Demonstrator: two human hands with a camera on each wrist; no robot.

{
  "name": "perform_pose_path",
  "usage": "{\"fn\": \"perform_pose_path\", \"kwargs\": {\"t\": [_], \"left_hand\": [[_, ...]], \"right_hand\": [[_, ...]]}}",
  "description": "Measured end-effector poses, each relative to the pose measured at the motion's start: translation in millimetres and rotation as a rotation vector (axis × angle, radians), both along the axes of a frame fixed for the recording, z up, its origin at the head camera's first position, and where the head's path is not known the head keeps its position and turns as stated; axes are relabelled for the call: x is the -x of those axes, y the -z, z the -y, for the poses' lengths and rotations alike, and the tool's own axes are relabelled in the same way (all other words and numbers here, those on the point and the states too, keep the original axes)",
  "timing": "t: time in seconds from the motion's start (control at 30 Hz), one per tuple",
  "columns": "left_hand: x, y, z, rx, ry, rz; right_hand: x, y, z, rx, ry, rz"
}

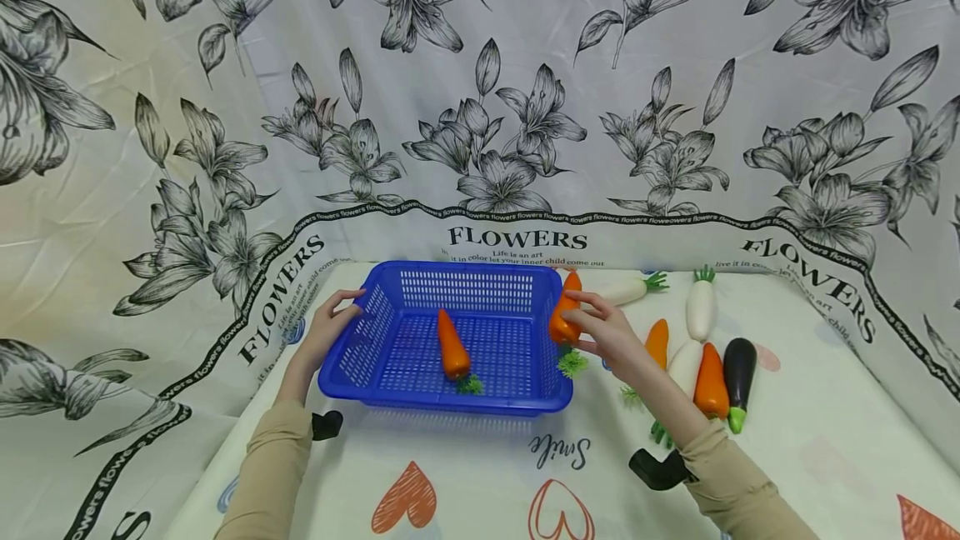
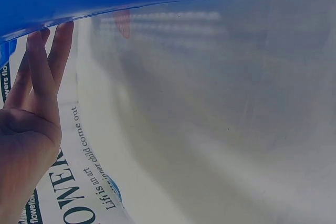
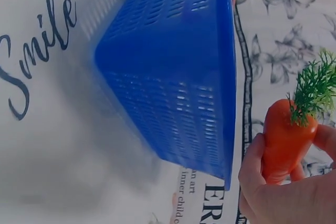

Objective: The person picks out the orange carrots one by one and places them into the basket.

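My left hand (image 1: 330,325) touches the left rim of a blue plastic basket (image 1: 468,405); in the left wrist view its fingers reach up, fairly straight, to the rim's edge. Inside the basket lies an orange carrot (image 1: 452,344) with a small green top. Just beyond the right rim, my right hand (image 1: 603,327) holds another carrot (image 1: 564,311), its leafy top hanging toward me and its narrow end pointing away. In the right wrist view, thumb and fingers pinch this second carrot (image 3: 287,140) from both sides, beside the basket wall (image 3: 173,82).
Right of the basket lie white radishes (image 1: 701,307), a carrot (image 1: 657,344), another orange carrot (image 1: 711,382) and a dark eggplant (image 1: 739,377). A flower-printed curtain (image 1: 525,148) hangs behind the table. Printed hearts (image 1: 405,497) mark the cloth in front.
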State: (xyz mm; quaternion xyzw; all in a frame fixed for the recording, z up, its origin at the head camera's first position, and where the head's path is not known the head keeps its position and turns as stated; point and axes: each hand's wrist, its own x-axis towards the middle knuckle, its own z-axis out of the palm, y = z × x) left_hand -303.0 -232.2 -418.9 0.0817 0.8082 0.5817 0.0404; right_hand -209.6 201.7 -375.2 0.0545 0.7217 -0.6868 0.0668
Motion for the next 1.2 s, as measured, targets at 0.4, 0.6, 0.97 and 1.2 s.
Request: {"fn": "perform_pose_path", "kwargs": {"t": [0.4, 0.6, 0.97, 1.2], "left_hand": [[-3.8, -3.7, -1.4, -0.023, 0.001, 0.016], [9.3, 14.5, 7.1, 0.002, -0.008, 0.003], [6.7, 12.3, 4.9, 0.016, -0.026, 0.004], [11.2, 16.6, 6.3, 0.023, -0.025, -0.01]], "right_hand": [[8.6, 2.8, 21, 0.017, -0.049, -0.008], [11.6, 6.9, 32, 0.047, -0.058, -0.003], [17.2, 13.7, 49, 0.038, -0.088, -0.032], [23.1, 19.8, 62, 0.056, -0.077, -0.029]]}}
